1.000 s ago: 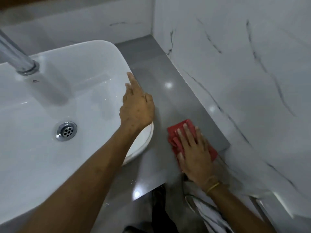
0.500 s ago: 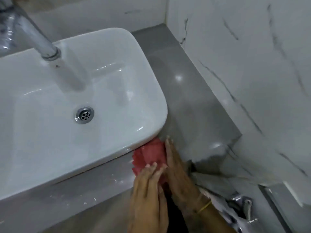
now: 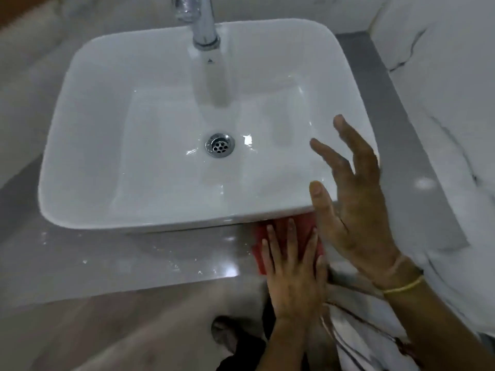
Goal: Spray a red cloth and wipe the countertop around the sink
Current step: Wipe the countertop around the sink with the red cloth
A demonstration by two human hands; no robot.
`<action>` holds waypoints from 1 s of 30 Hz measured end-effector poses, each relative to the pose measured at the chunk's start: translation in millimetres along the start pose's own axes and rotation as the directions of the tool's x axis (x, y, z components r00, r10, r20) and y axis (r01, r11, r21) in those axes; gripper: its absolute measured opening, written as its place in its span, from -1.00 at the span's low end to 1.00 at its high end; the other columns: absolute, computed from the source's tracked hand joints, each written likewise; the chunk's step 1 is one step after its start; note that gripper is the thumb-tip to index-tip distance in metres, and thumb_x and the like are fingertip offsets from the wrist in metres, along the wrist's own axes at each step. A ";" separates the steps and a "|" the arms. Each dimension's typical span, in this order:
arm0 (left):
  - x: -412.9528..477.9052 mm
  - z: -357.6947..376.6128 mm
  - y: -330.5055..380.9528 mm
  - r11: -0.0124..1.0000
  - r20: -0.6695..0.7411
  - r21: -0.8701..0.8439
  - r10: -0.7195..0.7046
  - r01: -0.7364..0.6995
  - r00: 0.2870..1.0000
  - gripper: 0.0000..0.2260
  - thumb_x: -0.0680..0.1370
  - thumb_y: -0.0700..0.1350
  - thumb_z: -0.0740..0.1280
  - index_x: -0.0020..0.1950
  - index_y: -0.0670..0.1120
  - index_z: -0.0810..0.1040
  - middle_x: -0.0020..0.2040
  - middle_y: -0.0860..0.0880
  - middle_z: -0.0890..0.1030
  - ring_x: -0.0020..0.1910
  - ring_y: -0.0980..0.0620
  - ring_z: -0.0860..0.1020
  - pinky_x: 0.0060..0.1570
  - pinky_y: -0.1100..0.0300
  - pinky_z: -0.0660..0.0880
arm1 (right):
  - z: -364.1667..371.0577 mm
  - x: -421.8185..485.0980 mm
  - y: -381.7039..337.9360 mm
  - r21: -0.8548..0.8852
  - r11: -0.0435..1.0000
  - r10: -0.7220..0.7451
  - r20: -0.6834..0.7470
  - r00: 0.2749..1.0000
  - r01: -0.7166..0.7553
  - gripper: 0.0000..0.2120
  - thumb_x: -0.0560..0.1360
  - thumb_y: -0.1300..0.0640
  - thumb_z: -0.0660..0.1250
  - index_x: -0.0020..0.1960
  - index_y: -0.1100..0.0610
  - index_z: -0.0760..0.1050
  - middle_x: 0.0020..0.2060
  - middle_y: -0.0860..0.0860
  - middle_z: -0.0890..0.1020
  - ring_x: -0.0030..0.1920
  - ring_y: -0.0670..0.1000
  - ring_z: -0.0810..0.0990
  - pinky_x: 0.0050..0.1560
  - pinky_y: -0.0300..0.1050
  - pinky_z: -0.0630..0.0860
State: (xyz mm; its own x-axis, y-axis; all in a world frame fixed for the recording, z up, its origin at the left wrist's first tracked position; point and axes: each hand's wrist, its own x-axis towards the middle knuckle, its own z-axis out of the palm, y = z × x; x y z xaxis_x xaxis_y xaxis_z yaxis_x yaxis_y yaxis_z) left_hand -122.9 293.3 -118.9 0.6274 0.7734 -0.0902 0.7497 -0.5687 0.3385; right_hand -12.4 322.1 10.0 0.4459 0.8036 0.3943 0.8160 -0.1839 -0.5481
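The red cloth (image 3: 304, 223) lies flat on the grey countertop (image 3: 120, 263), against the front right corner of the white sink (image 3: 160, 220). My left hand (image 3: 293, 277) presses down on the cloth with its fingers straight and pointing at the sink. Most of the cloth is hidden under that hand. My right hand (image 3: 353, 210), with a yellow band at the wrist, hovers above the sink's right front corner. Its fingers are spread and it holds nothing.
A chrome faucet (image 3: 203, 22) reaches over the basin from the back, above the drain (image 3: 219, 145). White specks dot the front strip of countertop. A marble wall (image 3: 455, 103) bounds the counter on the right. The floor lies below the counter's front edge.
The cloth went from the counter right of the sink to its front right corner. My left hand came onto the cloth and my right hand lifted off it. The view swung left.
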 end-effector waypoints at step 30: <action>-27.0 -135.8 -382.0 0.721 -0.158 -0.009 -0.685 0.693 0.711 -0.50 0.55 0.18 -0.14 0.51 0.20 0.06 0.59 -0.10 0.04 0.54 -0.25 -0.03 0.47 -0.25 -0.01 | 199.4 64.4 -201.0 0.011 0.767 -0.554 0.516 0.653 0.642 -0.45 0.43 -0.04 0.41 0.34 0.17 0.44 0.36 0.13 0.48 0.32 0.17 0.49 0.23 0.10 0.53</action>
State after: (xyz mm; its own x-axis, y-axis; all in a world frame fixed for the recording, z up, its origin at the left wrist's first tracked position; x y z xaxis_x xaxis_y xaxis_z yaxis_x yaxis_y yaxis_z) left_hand -454.8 527.7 -118.6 -0.1010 0.9838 -0.1482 0.9734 0.1285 0.1899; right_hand -221.1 523.7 -1.5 -0.3509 0.9189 0.1802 0.9077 0.3810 -0.1756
